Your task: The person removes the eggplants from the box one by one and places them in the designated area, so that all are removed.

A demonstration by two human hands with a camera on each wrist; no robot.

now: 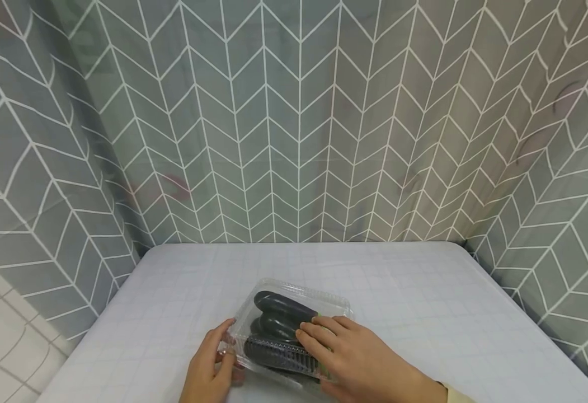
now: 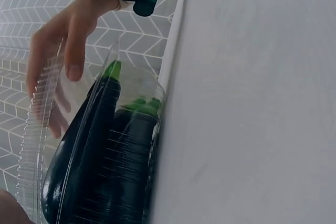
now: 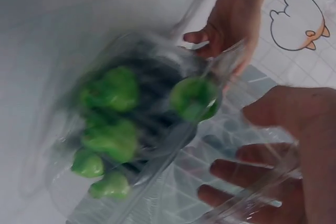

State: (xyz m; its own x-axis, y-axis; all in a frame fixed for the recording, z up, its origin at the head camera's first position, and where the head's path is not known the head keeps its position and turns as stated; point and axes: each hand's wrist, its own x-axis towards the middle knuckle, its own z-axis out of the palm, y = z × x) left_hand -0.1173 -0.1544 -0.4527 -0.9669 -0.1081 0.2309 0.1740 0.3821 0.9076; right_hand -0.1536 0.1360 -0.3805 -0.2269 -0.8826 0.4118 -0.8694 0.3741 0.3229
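A clear plastic clamshell box point(image 1: 301, 288) holds several dark eggplants point(image 1: 281, 305), their green stems point(image 3: 113, 140) towards the right. My left hand point(image 1: 210, 361) grips the box's left side between thumb and fingers; only a bit of it shows in the left wrist view. Across the right part of the box lies my right hand point(image 1: 356, 355). Its thumb and fingers stand on either side of the ridged lid point(image 2: 34, 145) in the left wrist view, and the fingers point(image 3: 252, 182) show through the plastic. The lid stands apart from the base at an angle.
The box rests on a table with a white checked cloth point(image 1: 183, 280). Grey curtains point(image 1: 283, 123) with white zigzag lines hang behind the table and on both sides. White tiled floor point(image 1: 6, 330) shows at the lower left.
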